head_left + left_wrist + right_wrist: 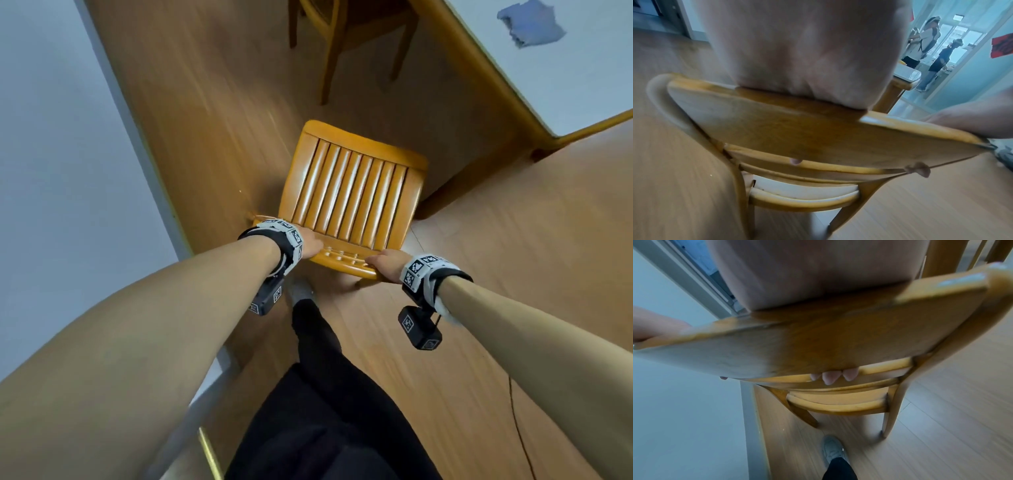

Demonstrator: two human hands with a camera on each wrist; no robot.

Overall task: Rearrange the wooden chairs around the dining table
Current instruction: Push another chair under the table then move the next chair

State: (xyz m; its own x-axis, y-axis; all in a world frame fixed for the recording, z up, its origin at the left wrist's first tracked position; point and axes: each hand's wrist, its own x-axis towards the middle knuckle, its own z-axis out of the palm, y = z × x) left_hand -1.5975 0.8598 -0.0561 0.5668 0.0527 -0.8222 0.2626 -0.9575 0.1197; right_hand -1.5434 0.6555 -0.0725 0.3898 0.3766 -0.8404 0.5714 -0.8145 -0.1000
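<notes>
At centre of head view, on wood floor (212, 113): wooden chair (349, 192), slatted seat seen from above, top rail (797, 129) of backrest nearest the body. Left hand (310, 243) at 8 o'clock of the seat, on the left end of the rail; right hand (385, 262) at 5 o'clock, on the right end. Both hands wrapped over the rail, palms on top, fingers curled down the far face. Left wrist view: back of hand over the rail, one fingertip (795, 161) peeking below its lower edge, the other hand's fingertips near the right corner. Right wrist view: three fingertips (830, 377) hooked under the rail's lower edge, firm hold on the chair. Chair between the white wall (51, 154) at 9 o'clock and the dining table (565, 85) at 2 o'clock, its front edge pointing toward 12, not touching the table. Whether all four legs touch the floor: cannot tell, edges blurred. Second chair (342, 37) at 12 o'clock, tucked partly beside the table. Blue cloth (531, 22) on the white tabletop at 1 o'clock. Dark trouser leg (315, 335) and grey shoe (833, 449) at 6 o'clock, just behind the chair's rear legs. Two persons (929, 48) in a far doorway, left wrist view, small and soft.
</notes>
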